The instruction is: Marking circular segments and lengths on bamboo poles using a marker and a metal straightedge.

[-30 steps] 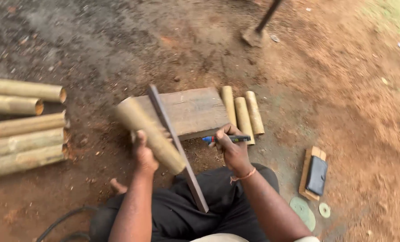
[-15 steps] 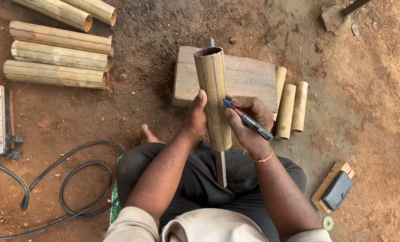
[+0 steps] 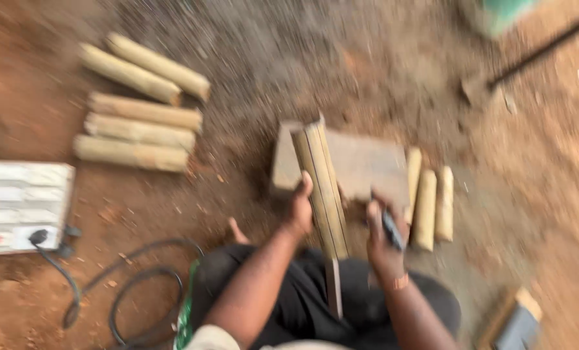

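Blurred throughout by camera motion. Left hand (image 3: 300, 209) wrapped around a split bamboo piece (image 3: 320, 188), held upright-tilted over the lap, upper end leaning across the near left corner of a wooden block (image 3: 361, 163) on the bare earth. Under the bamboo, a narrow flat strip (image 3: 333, 287) poking out below, down toward the dark trousers; whether gripped together with the bamboo, impossible to tell. Right hand (image 3: 385, 241) closed around a dark marker pen (image 3: 391, 229), just right of the bamboo, tip pointing down and outward; contact between pen and bamboo not clear from the blur.

Against the block's right edge, three short bamboo sections (image 3: 427, 204) lying side by side on the ground. Well apart, toward the far left of the ground, five longer bamboo lengths (image 3: 140, 107) in a loose stack. At the left edge, a white socket board (image 3: 20, 204) with a black plug and a black cable (image 3: 118, 295) looping across the dirt toward the knees. At the far right, a long-handled tool (image 3: 529, 55) lying on the soil. Near right corner: a small dark object on a wooden piece (image 3: 513, 324), detail lost to blur.
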